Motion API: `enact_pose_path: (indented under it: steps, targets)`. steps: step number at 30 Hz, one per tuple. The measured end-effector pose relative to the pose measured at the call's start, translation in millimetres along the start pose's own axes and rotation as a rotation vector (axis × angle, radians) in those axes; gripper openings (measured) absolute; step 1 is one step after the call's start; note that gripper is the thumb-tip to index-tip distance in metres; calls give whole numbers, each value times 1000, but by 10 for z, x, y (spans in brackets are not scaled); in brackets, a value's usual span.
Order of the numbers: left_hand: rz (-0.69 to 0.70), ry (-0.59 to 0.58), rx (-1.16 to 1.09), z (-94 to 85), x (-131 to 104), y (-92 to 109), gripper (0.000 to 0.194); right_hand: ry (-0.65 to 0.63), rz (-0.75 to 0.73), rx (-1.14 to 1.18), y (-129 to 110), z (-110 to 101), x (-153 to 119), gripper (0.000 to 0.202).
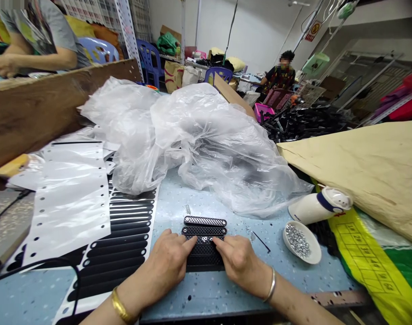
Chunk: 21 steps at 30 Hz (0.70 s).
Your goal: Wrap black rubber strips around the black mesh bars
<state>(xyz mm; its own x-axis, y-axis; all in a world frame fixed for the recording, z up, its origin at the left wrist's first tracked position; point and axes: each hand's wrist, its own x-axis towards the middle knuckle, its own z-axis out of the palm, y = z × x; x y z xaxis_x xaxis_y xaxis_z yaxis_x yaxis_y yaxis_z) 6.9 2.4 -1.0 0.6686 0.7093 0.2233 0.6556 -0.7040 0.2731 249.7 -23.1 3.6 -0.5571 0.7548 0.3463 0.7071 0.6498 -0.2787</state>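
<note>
In front of me several black strips [205, 220] with a cross-hatched surface and small silver pieces at their rounded ends lie one behind another. My left hand [172, 255] is closed at the left end of the nearer strips, its index fingertip pressed down on them. From the other side my right hand [238, 256] is closed too, fingertips at the right end. Between the fingertips sit several small silver metal pieces [206, 239], too small to name surely. A hatched black block [205, 262] shows between the hands; what lies under the fingers is hidden.
On the right stand a white bowl [317, 253] of small silver pieces and a white bottle [303, 208], lying tilted. Crumpled clear plastic [206, 122] covers the back. White sheets [73, 189] and black strip sheets [114, 253] lie left. Two people sit farther off.
</note>
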Motion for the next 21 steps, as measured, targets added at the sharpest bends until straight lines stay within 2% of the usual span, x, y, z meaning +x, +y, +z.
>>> enact_pose_path:
  steps: [5,11,15,21]
  targets:
    - [53,-117,174,-32,-20,60,52,-91,-89,-156,-11,10,-14,39]
    - [116,-199,257,-164,-37,54,58,-227,-141,-277,11,-144,4,42]
    - [110,-195,268,-213,-92,-23,53,-271,-143,-336,58,-256,-99,43]
    - [60,-170,256,-246,-183,-82,55,-318,-126,-393,67,-324,-197,46]
